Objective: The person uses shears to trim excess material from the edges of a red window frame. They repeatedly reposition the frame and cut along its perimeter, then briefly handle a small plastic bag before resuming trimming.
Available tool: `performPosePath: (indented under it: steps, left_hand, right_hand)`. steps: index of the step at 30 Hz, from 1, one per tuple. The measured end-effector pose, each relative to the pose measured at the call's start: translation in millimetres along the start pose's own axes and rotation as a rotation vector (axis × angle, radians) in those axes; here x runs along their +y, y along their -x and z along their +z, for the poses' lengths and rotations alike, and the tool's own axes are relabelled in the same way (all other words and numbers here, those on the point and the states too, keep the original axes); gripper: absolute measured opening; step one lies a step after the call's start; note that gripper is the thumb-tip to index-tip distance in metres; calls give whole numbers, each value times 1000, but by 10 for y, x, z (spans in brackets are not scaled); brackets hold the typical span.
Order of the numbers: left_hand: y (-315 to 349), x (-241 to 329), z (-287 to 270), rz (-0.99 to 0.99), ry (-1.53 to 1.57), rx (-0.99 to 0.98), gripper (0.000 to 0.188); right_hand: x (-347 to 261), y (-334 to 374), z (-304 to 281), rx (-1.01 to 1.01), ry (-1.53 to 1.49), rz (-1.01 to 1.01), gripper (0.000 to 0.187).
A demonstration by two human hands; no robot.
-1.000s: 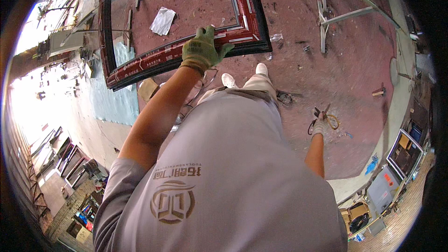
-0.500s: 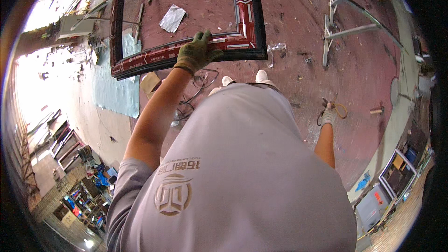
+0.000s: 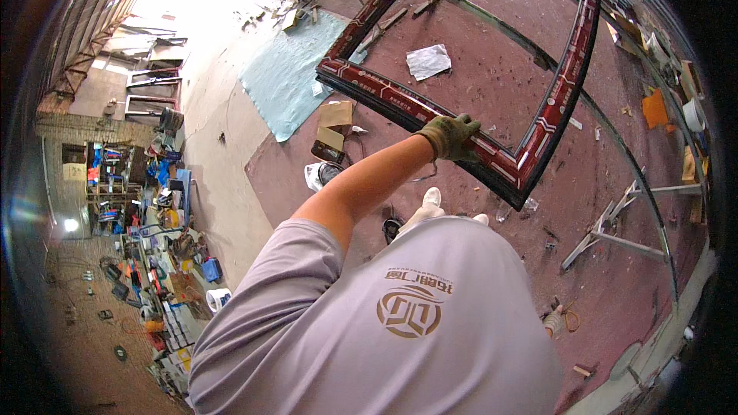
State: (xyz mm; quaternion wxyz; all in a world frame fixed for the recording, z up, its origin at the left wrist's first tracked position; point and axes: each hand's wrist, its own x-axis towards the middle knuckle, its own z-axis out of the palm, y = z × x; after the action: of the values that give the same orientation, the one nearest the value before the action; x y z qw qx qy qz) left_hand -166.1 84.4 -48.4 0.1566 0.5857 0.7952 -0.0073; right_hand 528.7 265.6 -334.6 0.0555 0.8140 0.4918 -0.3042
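My left hand [image 3: 452, 137], in a green work glove, grips the near rail of a window frame [image 3: 400, 104]. Dark red film with white markings covers the frame, which has black edges; its far side runs out of the picture. The fingers wrap over the rail close to its right corner. Low at my right side, my right hand [image 3: 553, 324] in a pale glove is partly covered by my grey shirt. It closes around a small item with a thin yellow loop [image 3: 571, 318], whose kind I cannot make out.
A metal rail stand [image 3: 615, 219] passes beyond and right of the frame. White paper [image 3: 428, 61], a light blue sheet [image 3: 288, 81] and a cardboard box [image 3: 330, 132] lie on the floor. Cluttered tools and shelves [image 3: 108, 188] stand left. A hammer-like tool [image 3: 583, 371] lies at lower right.
My view has turned left, bringing more of the left side's tool clutter into sight. The frame now appears farther right and tilted, with my left hand still on its near rail. My right hand is more covered.
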Motion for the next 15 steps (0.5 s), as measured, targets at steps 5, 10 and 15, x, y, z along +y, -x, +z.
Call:
performPosePath:
  steps: [5,10,15]
  left_hand:
    - [11,-27,51,-1,9,23,79]
    - [9,-19,170,43,-91,112,72]
    - [11,8,248,-7,-146,53,63]
  right_hand:
    - [-107,-102,-149,61,53,18,84]
    - [-115,42,-301,80,-25,-32,84]
    - [-171,166,-318,22,-119,-29,75]
